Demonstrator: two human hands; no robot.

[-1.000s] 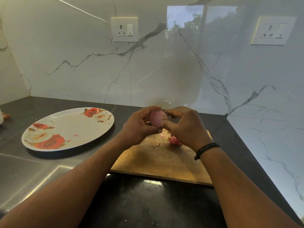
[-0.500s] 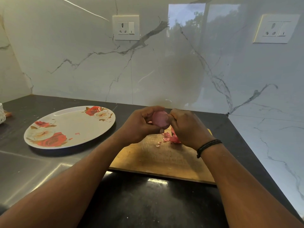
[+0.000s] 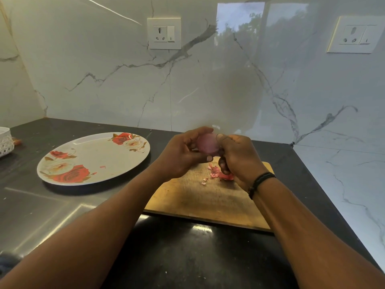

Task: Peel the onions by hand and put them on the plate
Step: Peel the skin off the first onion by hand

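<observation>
Black stone counter [image 3: 187,257] fills the foreground, with two bare forearms reaching forward across it. A wooden board [image 3: 206,203] lies on the counter under the hands. Pink skin scraps [image 3: 218,174] sit on the board's far part, just below the right hand. Both hands are raised above the board and hold one pink onion [image 3: 207,143] between them. The left hand [image 3: 183,153] curls round the onion's left side, thumb underneath. The right hand [image 3: 237,157] grips its right side with curled fingers, thumb on top; a black band [image 3: 261,182] circles that wrist. To the left, apart from the board, a white plate [image 3: 93,157] printed with red roses rests on the counter, holding only a few tiny pink flecks. A white basket [image 3: 5,140] shows at the far left edge. Behind everything rises a glossy white marble wall with two sockets, one [image 3: 164,33] above the plate's right side, the other [image 3: 355,34] at far right.
</observation>
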